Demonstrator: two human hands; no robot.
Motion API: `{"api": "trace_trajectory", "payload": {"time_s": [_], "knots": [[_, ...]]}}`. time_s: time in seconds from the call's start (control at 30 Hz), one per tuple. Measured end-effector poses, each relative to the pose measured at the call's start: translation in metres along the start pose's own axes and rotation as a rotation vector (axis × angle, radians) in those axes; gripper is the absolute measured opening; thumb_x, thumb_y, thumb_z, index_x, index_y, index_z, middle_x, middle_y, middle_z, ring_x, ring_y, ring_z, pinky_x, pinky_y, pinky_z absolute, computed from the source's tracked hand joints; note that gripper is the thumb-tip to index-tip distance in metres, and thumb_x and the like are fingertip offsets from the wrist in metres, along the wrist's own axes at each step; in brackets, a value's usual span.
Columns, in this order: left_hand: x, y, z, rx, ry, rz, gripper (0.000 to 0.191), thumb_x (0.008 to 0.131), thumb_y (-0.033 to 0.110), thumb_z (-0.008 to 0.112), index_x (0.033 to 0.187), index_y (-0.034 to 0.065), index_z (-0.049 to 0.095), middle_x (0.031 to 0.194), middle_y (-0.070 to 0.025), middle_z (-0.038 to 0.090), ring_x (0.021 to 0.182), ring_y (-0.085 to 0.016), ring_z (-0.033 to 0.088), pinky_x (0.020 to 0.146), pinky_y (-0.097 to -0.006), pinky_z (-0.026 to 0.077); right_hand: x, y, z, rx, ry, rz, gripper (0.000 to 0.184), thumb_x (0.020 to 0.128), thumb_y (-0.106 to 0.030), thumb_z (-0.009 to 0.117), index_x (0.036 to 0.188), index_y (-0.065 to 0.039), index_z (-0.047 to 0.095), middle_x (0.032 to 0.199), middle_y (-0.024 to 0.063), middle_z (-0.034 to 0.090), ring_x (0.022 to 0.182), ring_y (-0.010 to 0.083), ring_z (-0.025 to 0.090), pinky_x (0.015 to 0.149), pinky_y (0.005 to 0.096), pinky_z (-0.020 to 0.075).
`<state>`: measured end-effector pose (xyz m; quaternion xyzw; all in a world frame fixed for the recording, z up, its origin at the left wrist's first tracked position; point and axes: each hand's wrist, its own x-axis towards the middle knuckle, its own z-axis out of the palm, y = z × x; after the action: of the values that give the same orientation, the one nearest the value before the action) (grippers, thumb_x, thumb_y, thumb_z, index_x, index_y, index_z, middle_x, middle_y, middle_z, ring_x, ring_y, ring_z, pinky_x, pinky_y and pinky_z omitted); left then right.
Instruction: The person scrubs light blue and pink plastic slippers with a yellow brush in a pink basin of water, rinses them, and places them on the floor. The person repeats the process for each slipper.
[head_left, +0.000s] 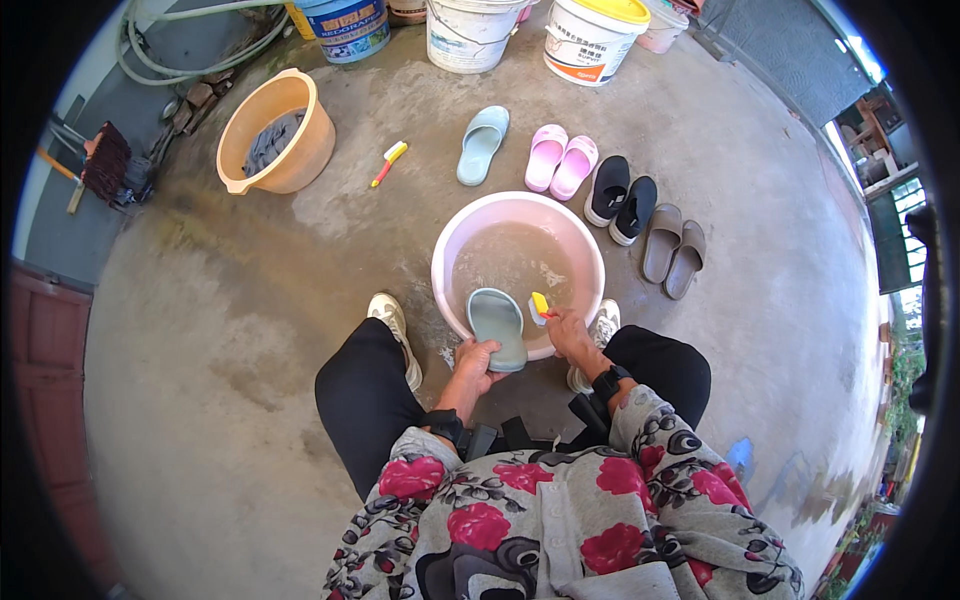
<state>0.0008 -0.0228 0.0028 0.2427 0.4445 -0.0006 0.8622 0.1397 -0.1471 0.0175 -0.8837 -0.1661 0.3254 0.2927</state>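
Observation:
My left hand (475, 367) grips the heel end of a grey-green slide slipper (499, 330), sole down, over the near rim of a pink plastic basin (444, 289). Cloudy water (510, 247) fills the basin's bottom. In my right hand (573, 335) is a scrubbing brush (540, 306) with a yellow head, white bristles and a red handle mostly hidden by the fingers. The brush is just right of the slipper, apart from it. A matching light blue-green slipper (483, 146) lies on the concrete beyond the basin.
Right of that slipper stand pink slides (559, 161), black shoes (620, 199) and brown slides (673, 251). A second brush (389, 163) and an orange tub (319, 146) with dark cloth (274, 142) are at the left. Several buckets (480, 37) line the back, near a coiled hose (187, 75).

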Motion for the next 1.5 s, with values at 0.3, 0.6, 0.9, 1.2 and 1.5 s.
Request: {"api": "trace_trajectory", "payload": {"time_s": [0.3,0.6,0.9,1.2,1.5], "knots": [[0.014,-0.006,-0.004,-0.157,0.148,-0.174,0.041,0.079,-0.002,0.048,0.119,-0.0004,0.038,0.119,-0.0210,0.046,0.106,-0.042,0.050,0.083,-0.0649,0.041,0.074,0.051,0.041,-0.311,0.071,0.014,0.026,0.078,-0.017,0.049,0.096,-0.003,0.062,0.093,0.0244,0.062,0.090,0.0390,0.060,0.076,0.0438,0.0484],[0.024,-0.014,-0.002,-0.111,0.224,-0.108,0.043,0.079,-0.002,0.049,0.119,0.0084,0.040,0.115,-0.0181,0.047,0.101,-0.041,0.052,0.076,-0.0664,0.043,0.049,0.021,0.025,0.016,0.086,-0.157,0.023,0.078,-0.015,0.050,0.090,-0.004,0.065,0.083,0.0225,0.063,0.080,0.0374,0.061,0.071,0.0417,0.0491],[0.024,-0.013,-0.001,-0.046,0.210,-0.006,0.045,0.072,-0.005,0.055,0.115,0.0062,0.049,0.106,-0.0166,0.053,0.091,-0.036,0.057,0.067,-0.0585,0.049,-0.039,-0.031,-0.002,-0.106,-0.127,-0.414,0.022,0.081,-0.010,0.050,0.098,-0.001,0.061,0.080,0.0221,0.062,0.077,0.0356,0.061,0.070,0.0378,0.0472],[0.002,-0.001,0.016,-0.139,-0.226,0.154,0.054,0.071,-0.006,0.050,0.123,0.0040,0.042,0.110,-0.0122,0.052,0.100,-0.027,0.054,0.085,-0.0498,0.045,0.008,-0.008,0.000,-0.290,0.237,-0.550,0.017,0.077,-0.013,0.051,0.089,-0.005,0.060,0.076,0.0225,0.062,0.074,0.0397,0.061,0.062,0.0455,0.0490],[-0.027,0.021,0.032,-0.222,-0.358,0.100,0.060,0.074,0.007,0.050,0.131,0.0185,0.035,0.122,-0.0092,0.046,0.112,-0.030,0.046,0.089,-0.0541,0.041,-0.009,-0.066,-0.022,-0.240,0.302,-0.353,0.024,0.077,-0.013,0.052,0.099,-0.004,0.054,0.080,0.0223,0.062,0.076,0.0386,0.061,0.067,0.0445,0.0482]]}}
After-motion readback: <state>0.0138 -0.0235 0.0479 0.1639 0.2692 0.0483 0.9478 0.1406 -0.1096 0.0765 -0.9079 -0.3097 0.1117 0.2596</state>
